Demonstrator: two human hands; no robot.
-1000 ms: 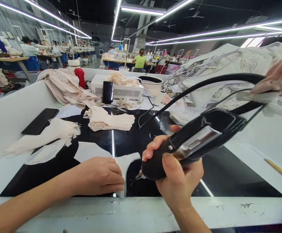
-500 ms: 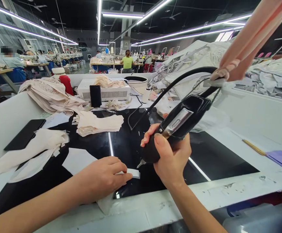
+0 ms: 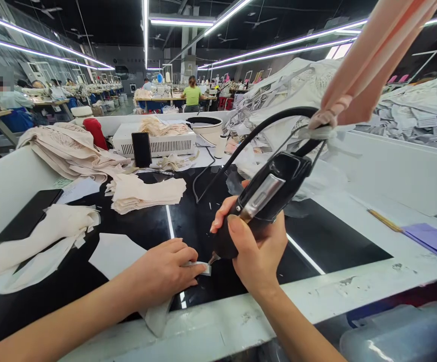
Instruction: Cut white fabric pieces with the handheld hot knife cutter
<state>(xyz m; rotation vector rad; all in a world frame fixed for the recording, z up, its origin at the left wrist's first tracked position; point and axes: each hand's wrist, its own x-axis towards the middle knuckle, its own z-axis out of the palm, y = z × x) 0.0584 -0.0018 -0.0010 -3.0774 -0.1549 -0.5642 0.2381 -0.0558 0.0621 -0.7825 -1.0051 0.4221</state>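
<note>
My right hand [image 3: 259, 251] is wrapped round a black handheld power tool [image 3: 284, 171] with a silver lever and a narrow metal tip. The tool leans down to the left, its top tied to a hanging pink cloth strap [image 3: 357, 65]. At its tip lies the end of a white fabric strip [image 3: 206, 270]. My left hand [image 3: 169, 271] has its fingers closed on this strip against the black board [image 3: 226, 286]. Part of the fabric hangs below that hand toward the table's front edge. Whether the tip touches the strip is hard to make out.
Stacked cream fabric pieces [image 3: 146, 193] lie behind my left hand, near a white piece [image 3: 115, 254]. A phone [image 3: 141, 150] leans on a white box [image 3: 169, 143]. The tool's black cable [image 3: 256, 133] arches over the board. Purple cloth [image 3: 431, 239] lies at right.
The tool's tip has come down and left to the end of the fabric strip. My left fingers have shifted closer to that end. The whole view has swung slightly right.
</note>
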